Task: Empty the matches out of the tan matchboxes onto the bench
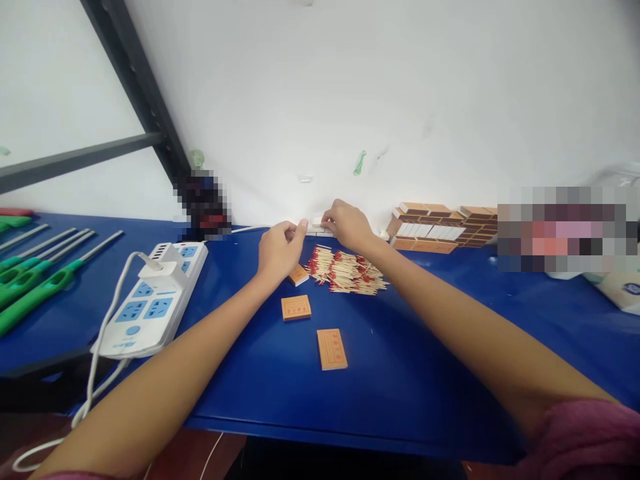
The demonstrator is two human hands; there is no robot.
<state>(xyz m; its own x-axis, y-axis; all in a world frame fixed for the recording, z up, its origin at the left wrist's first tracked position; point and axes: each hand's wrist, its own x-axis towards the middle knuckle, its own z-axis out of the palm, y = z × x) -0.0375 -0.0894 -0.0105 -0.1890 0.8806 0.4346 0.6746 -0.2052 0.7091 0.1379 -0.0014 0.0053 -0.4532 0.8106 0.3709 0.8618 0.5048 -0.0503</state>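
Observation:
My right hand (349, 225) is at the back of the table by the wall, its fingers closed at the end of a small white matchbox tray (317, 221). Below this tray is a row of similar white pieces (320, 232), partly hidden by my hands. My left hand (281, 251) is just to the left, thumb raised and fingers loosely curled, with nothing visible in it. A heap of red-tipped matches (347, 270) lies in front of both hands. One orange matchbox (299, 275) sits partly under my left wrist; a second matchbox (296, 308) and a third matchbox (332, 349) lie nearer me.
Matchboxes stand stacked (430, 228) against the wall at right. A white power strip (155, 300) with a cable lies at left, beside several green long-necked lighters (45, 287). A dark metal frame (145, 87) rises at back left. A plastic package (617, 283) is far right.

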